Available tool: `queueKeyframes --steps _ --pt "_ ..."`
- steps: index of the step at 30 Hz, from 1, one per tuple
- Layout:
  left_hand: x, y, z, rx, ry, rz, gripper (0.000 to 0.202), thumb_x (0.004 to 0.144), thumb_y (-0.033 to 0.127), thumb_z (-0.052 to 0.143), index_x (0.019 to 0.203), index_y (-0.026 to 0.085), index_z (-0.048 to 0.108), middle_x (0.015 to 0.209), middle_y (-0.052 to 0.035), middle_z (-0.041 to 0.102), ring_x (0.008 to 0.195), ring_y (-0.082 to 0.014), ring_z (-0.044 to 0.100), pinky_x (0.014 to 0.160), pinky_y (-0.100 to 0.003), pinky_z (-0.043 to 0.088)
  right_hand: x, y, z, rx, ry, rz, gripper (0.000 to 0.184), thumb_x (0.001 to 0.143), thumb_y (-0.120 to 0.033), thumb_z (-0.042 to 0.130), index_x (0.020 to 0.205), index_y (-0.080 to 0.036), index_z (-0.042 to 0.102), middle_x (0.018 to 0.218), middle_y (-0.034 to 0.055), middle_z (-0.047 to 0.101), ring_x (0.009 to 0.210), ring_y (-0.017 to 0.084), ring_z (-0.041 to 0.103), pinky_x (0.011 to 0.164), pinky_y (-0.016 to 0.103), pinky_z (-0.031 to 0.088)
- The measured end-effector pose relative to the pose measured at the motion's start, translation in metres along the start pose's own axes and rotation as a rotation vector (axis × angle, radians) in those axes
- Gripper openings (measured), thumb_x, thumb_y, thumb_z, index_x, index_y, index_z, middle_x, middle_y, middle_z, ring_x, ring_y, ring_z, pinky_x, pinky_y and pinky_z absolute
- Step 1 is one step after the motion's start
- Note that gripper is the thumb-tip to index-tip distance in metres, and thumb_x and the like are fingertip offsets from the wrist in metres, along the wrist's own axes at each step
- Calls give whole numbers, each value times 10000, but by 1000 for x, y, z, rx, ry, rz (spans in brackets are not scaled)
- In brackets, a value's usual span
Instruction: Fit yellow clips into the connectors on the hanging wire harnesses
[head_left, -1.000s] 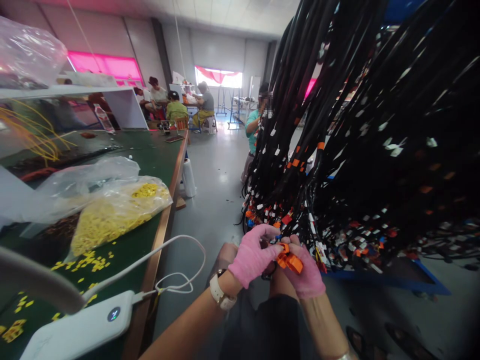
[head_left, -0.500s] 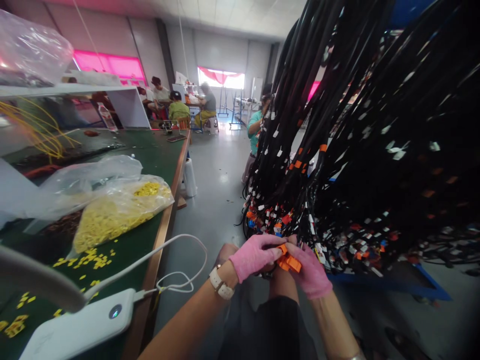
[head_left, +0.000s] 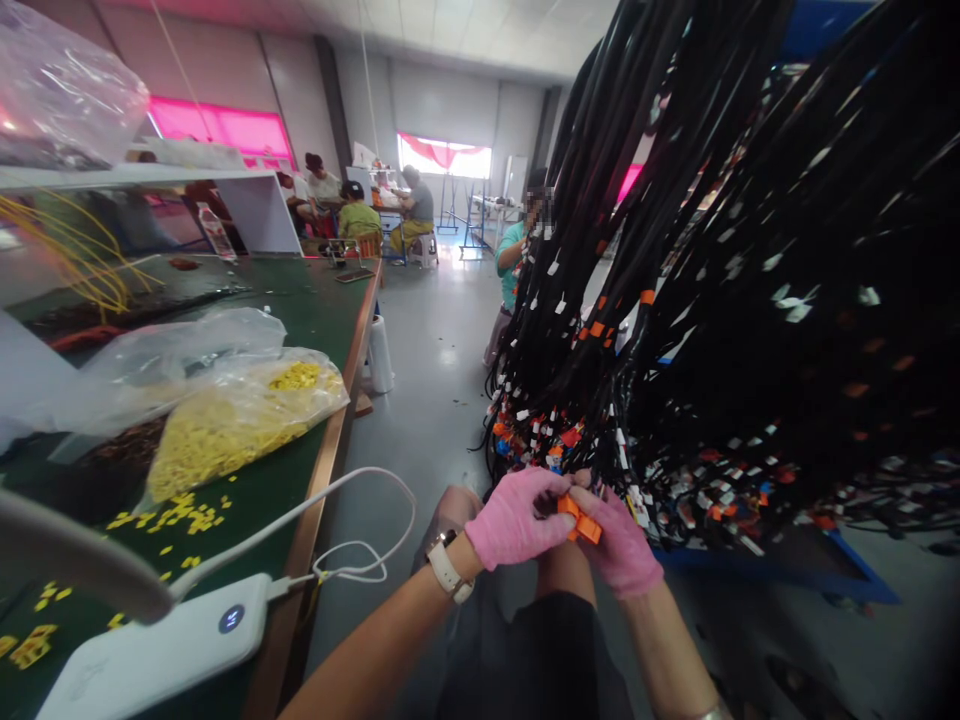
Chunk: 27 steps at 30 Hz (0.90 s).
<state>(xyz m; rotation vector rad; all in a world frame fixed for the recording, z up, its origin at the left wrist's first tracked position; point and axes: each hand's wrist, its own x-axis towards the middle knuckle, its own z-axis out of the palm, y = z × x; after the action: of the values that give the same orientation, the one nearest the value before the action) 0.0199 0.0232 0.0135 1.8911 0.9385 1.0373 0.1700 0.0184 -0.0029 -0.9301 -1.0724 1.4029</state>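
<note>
Both of my hands wear pink gloves and meet over my lap. My left hand [head_left: 514,520] has its fingers closed round an orange plastic connector [head_left: 579,520]. My right hand [head_left: 619,545] grips the same connector from the other side. The connector sits at the lower end of a big hanging bundle of black cable harnesses [head_left: 675,300], whose tips carry white tags and orange, red and blue plugs. A watch with a white strap [head_left: 444,568] is on my left wrist.
A green workbench [head_left: 315,310] runs along the left, with bags of yellow parts [head_left: 225,425], scattered yellow pieces, and a white power bank [head_left: 150,655] with its white cable [head_left: 337,510]. Several people sit at the far end; one person in teal [head_left: 510,255] stands behind the harnesses.
My hands have shifted slightly while working the orange connector; less of it shows between my fingers now. The view has tilted a little.
</note>
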Motion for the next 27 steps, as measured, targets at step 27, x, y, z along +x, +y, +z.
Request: queueKeyframes --steps 27 --pt "18 -25 -55 -1513 411 -404 137 722 275 526 706 156 460 569 26 450 471 -67 428 456 -170 354 -4 20 -35 -86 -12 -43 208 691 -315 690 891 -264 660 979 71 669 818 222 634 755 426 547"
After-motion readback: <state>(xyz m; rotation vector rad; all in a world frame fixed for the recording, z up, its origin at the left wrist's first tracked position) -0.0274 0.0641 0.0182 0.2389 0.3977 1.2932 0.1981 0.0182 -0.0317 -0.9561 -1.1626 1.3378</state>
